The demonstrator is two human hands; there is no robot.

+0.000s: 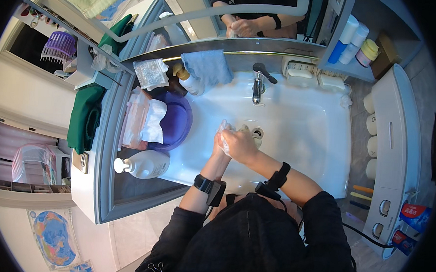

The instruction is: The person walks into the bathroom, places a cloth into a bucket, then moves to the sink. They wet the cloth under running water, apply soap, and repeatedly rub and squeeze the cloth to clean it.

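Observation:
Above the white washbasin (299,140), my left hand (218,146) and my right hand (241,144) are pressed together around a bunched white cloth (224,126). Some of the cloth pokes out above and between my fingers; it looks wet or foamy. Most of my left palm is hidden behind the right hand. A pale, crumpled piece of fabric (257,141) shows just past my right knuckles, beside the drain (257,132); whether it joins the held cloth is unclear. Beyond the drain stands the chrome faucet (257,90) with its dark lever, and no stream shows below it.
Left of the basin are a purple plastic basin (178,121), a tissue pack (134,120) and a white pump bottle (148,165). A blue towel (208,67) hangs on the back rail. Soap bars in holders (300,74) sit back right, near a wall-mounted toothbrush rack (391,145).

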